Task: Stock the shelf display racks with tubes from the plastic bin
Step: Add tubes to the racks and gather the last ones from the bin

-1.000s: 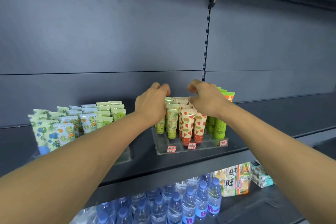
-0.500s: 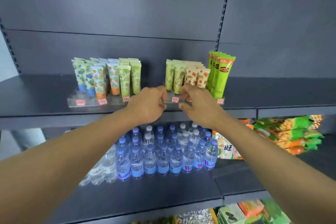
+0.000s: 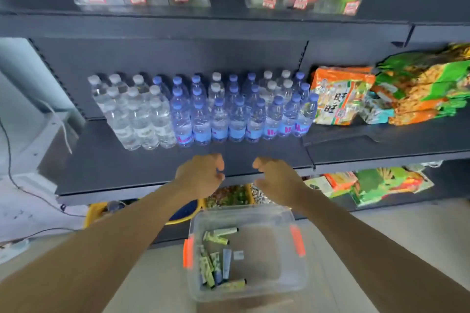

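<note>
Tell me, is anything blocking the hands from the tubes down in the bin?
Nothing visible does. The plastic bin has no lid on, and the tubes lie loose inside. The left hand and right hand hang empty above it, in front of the water bottle shelf.

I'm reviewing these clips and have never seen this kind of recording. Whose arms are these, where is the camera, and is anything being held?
There is no robot: a person wears a wide-angle camera on the head, looking forward and down. The left hand and right hand reach out in front of a dark shelf, fingers loosely curled, holding nothing. On the floor below sits a clear plastic bin with several tubes lying inside. At the top, clear display racks hold upright tubes. Water bottles and snack bags stand on the middle shelf.
</note>
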Demonstrator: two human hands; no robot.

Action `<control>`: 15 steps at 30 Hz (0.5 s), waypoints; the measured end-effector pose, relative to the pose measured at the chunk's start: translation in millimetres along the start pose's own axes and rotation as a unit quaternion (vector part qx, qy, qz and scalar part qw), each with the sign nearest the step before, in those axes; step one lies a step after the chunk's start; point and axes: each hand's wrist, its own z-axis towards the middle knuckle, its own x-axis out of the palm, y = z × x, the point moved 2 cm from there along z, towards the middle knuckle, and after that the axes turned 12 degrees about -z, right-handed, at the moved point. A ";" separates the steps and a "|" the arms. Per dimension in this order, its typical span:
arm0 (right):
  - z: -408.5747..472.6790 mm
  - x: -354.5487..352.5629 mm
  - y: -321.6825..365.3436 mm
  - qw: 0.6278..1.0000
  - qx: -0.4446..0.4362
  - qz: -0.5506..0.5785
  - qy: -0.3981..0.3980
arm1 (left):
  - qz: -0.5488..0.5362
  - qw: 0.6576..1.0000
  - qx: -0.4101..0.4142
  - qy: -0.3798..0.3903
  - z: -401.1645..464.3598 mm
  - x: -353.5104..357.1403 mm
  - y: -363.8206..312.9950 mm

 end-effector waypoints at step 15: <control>-5.8 272.7 -57.0 0.967 0.044 0.028 0.249 | -0.074 0.964 -0.223 0.125 -13.2 233.1 166.8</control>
